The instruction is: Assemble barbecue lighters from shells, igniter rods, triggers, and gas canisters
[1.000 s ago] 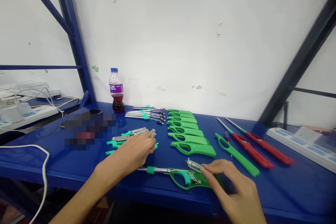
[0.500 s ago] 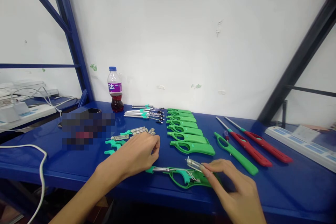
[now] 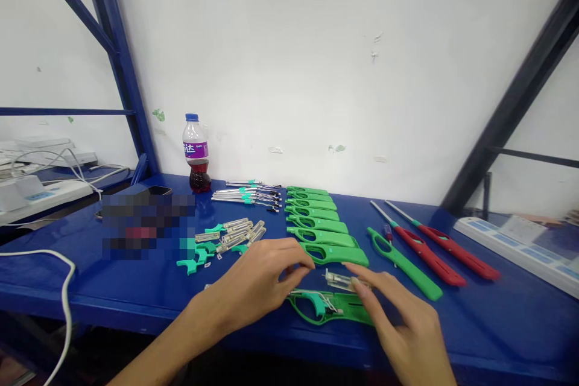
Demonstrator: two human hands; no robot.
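An open green lighter shell with a teal trigger lies near the table's front edge. My right hand pinches a small clear gas cartridge just above that shell. My left hand hovers over the shell's metal tube end, fingers curled, and I cannot make out anything in them. Behind my left hand lies a loose pile of clear cartridges and teal triggers.
A row of green shell halves, metal tubes, a finished green lighter and two red ones lie on the blue table. A drink bottle stands at the wall. Power strips sit at the far left and right.
My left hand left the parts pile and moved right, over the open shell's tube. My right hand kept the cartridge and shifted slightly.
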